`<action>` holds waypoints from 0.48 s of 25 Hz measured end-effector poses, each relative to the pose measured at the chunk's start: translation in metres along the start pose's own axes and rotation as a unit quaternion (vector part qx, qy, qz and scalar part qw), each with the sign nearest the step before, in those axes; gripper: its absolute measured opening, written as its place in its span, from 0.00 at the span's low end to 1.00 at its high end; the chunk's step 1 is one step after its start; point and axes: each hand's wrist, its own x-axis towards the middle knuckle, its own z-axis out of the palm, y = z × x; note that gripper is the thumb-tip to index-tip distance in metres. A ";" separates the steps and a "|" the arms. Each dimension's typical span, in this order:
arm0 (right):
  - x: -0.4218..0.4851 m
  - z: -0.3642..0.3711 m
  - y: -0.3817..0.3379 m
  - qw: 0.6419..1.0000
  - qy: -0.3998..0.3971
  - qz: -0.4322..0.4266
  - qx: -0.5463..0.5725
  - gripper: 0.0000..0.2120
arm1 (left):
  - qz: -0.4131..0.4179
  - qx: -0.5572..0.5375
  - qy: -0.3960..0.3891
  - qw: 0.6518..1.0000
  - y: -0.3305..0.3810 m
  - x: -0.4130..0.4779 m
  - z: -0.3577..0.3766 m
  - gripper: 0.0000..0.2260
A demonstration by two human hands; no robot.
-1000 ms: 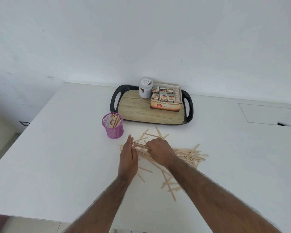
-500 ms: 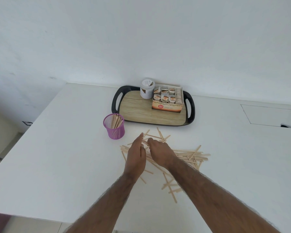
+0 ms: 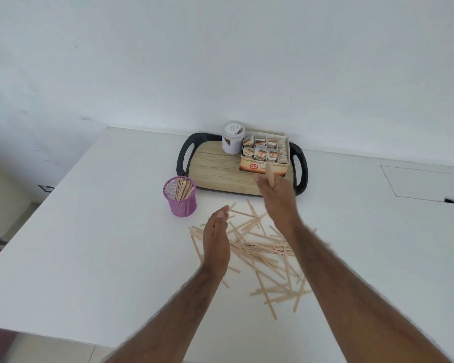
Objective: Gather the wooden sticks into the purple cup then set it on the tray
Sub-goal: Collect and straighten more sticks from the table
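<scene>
i take the purple cup [image 3: 180, 196] as my mark; it stands upright on the white table [image 3: 89, 231], mouth up. the sticks already in it [image 3: 183, 186] stand on end, long axes near vertical, tops leaning toward its right rim.

right of the cup and nearer me lies the loose pile of wooden sticks [image 3: 262, 254], flat on the table. many run roughly left to right, others cross them at angles, and a few at the near edge point toward me.

my left hand [image 3: 216, 239] is on edge at the side of the pile closest to the cup, fingers straight and together, gripping nothing i can see.

my right hand [image 3: 277, 196] is raised to the right of the cup, fingers curled round a small bundle of sticks [image 3: 269, 173]; it is blurred, but their ends poke up above the fist, near upright.

beyond the cup and to its right sits the tray [image 3: 215, 169], carrying a jar [image 3: 232, 138] and a box of sachets [image 3: 265, 158].
</scene>
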 end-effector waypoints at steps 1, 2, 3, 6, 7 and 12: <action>0.004 -0.007 -0.014 0.997 0.015 0.011 0.074 0.23 | -0.048 -0.065 -0.004 0.997 0.003 0.001 0.005 0.17; 0.009 -0.012 -0.026 0.989 0.024 0.022 0.147 0.23 | -0.097 -0.126 -0.008 0.987 0.005 0.001 0.010 0.19; 0.011 -0.015 -0.035 0.975 0.028 0.031 0.219 0.22 | -0.144 -0.186 -0.015 0.972 0.009 0.001 0.015 0.22; 0.010 -0.012 -0.051 0.940 0.036 0.056 0.335 0.22 | -0.237 -0.329 -0.057 0.912 0.021 -0.003 0.035 0.29; 0.008 -0.010 -0.052 0.936 0.038 0.064 0.344 0.22 | -0.245 -0.361 -0.070 0.897 0.026 -0.004 0.042 0.31; -0.016 0.009 -0.044 0.927 0.040 0.092 0.362 0.13 | -0.258 -0.436 -0.110 0.855 0.054 -0.006 0.065 0.30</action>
